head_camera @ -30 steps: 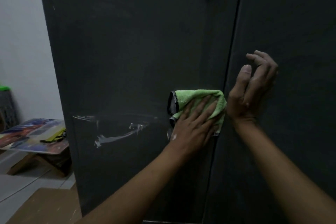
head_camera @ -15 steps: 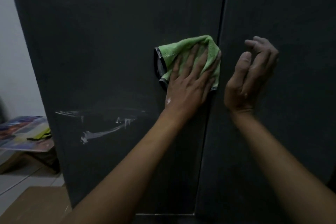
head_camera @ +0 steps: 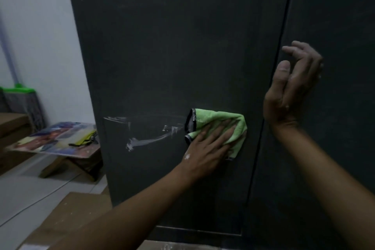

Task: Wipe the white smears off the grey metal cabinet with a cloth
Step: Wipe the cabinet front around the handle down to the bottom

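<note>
Item: grey metal cabinet [head_camera: 182, 46], left door, with white smears [head_camera: 146, 141] low on the panel — one long streak and fainter marks above it. Green cloth [head_camera: 213, 122], bunched, lies against the same door just right of the smears, short of the door seam. Left hand [head_camera: 207, 144] presses it flat to the metal, fingers straight and spread. Right hand [head_camera: 292, 87] rests its edge on the right door, fingers loosely curled, holding nothing. Handling advice: the stroke probably needs to run leftward across the long streak with firm, even palm pressure — a clean fold turned outward would likely lift residue rather than spread it.
</note>
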### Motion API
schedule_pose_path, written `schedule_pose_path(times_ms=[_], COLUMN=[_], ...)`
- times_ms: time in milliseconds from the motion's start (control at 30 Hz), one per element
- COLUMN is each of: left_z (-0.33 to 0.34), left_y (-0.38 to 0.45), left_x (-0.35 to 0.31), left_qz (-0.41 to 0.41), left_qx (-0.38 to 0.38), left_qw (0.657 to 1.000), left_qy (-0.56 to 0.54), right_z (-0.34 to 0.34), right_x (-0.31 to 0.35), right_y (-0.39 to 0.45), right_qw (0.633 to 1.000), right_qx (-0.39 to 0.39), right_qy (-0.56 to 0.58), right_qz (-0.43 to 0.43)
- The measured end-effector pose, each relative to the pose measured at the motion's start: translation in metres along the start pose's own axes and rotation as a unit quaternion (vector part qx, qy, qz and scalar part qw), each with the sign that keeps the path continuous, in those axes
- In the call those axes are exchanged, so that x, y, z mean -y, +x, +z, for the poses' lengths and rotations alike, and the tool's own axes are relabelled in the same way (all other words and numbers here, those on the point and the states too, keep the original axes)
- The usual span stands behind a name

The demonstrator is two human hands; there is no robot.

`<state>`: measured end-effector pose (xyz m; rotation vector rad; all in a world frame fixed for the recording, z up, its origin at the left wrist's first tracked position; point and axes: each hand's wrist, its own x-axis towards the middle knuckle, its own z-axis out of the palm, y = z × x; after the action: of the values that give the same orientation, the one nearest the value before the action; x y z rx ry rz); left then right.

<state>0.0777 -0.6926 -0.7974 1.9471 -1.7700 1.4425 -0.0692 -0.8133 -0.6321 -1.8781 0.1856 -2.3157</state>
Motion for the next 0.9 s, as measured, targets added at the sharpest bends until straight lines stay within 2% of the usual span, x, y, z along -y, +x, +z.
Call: schedule_pose_path(times_ms=[100,267,467,733,900], left_z=[-0.009,-0.036,-0.059,-0.048,-0.044], left_y=[-0.032,-0.089,-0.139,-0.127,-0.081], left_x=[0.025,0.089,0.147,0.14,0.115], left_qz=[-0.055,-0.141,-0.247,-0.302,-0.345], left_qx=[-0.015,0.003,-0.02,-0.052,-0.112], left_qw=[0.998,0.988,0.967,0.949,0.931], left_qy=[0.02,0.066,0.057,0.069,0.05], right_z=[0.007,0.017,0.029,0.029,0.028], right_x=[0.009,0.021,0.032,0.029,0.028], right_y=[-0.004,-0.013,-0.016,-0.012,-0.007], right_qw=[1.0,0.999,0.998,0.997,0.998], right_qx=[0.004,0.026,0.03,0.039,0.024], right_qy=[0.009,0.017,0.028,0.022,0.02], right_qz=[-0.004,-0.016,-0.04,-0.063,-0.059])
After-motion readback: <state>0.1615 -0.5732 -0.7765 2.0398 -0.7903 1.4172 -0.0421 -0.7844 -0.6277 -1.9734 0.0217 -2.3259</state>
